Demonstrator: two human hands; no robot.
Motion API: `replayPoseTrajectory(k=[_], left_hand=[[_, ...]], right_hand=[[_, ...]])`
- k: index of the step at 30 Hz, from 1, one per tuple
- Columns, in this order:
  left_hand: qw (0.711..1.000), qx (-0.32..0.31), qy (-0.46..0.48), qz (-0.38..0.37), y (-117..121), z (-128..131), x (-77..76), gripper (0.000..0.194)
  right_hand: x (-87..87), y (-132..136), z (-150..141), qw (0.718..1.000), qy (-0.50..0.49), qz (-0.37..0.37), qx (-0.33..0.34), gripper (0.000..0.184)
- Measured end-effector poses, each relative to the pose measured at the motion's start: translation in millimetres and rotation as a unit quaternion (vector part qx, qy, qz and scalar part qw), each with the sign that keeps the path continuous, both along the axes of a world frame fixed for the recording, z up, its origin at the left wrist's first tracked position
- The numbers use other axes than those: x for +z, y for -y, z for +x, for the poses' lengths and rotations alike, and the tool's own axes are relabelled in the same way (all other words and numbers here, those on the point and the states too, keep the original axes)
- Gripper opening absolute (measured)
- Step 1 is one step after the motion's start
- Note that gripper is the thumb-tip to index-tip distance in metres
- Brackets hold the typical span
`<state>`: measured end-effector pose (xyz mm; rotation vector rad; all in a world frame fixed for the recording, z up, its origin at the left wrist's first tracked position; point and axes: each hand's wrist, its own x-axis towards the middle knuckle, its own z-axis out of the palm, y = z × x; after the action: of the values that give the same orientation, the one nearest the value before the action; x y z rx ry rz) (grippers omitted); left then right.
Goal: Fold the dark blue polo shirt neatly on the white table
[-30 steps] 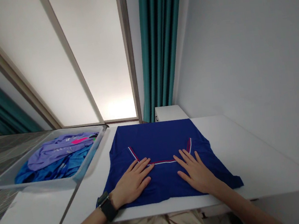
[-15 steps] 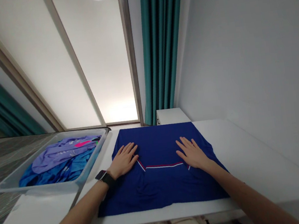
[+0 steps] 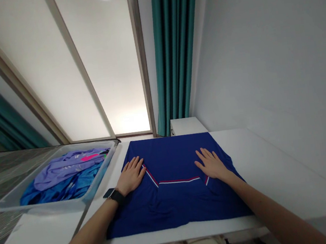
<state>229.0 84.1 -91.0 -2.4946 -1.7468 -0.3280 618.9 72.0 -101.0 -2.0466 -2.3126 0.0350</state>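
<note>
A dark blue shirt (image 3: 171, 165) with a red and white trimmed edge lies flat on the white table (image 3: 278, 175) in front of me. My left hand (image 3: 131, 176), with a black watch on its wrist, rests palm down on the shirt's left side, fingers apart. Over on the shirt's right side, my right hand (image 3: 212, 164) presses flat on the cloth in the same way, just beside the trim. Neither hand grips the fabric.
A clear plastic bin (image 3: 11, 200) at the left holds blue and purple clothes with a pink patch. A small white cabinet (image 3: 186, 126) stands behind the table by a teal curtain (image 3: 176, 52). A white wall runs along the right.
Both hands have slid from the middle of the shirt up and outward to its left and right sides. The trimmed edge now shows between them.
</note>
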Motion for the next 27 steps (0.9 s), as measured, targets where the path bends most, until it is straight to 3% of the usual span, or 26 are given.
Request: replayPoseTrajectory(k=[12,20,27], left_hand=[[1.000,-0.004,0.008,-0.002,18,-2,-0.4,0.056],[1.000,0.000,-0.004,-0.016,18,-4,2.0,0.057],[0.999,-0.036,-0.009,-0.011,4,11,16.5,0.058]], right_hand=[[-1.2,18,2,1.000,0.012,0.011,0.009,0.070],[0.8,18,2,1.000,0.011,0.000,0.012,0.071],[18.8,4,-23,0.998,0.009,0.004,0.066,0.069]])
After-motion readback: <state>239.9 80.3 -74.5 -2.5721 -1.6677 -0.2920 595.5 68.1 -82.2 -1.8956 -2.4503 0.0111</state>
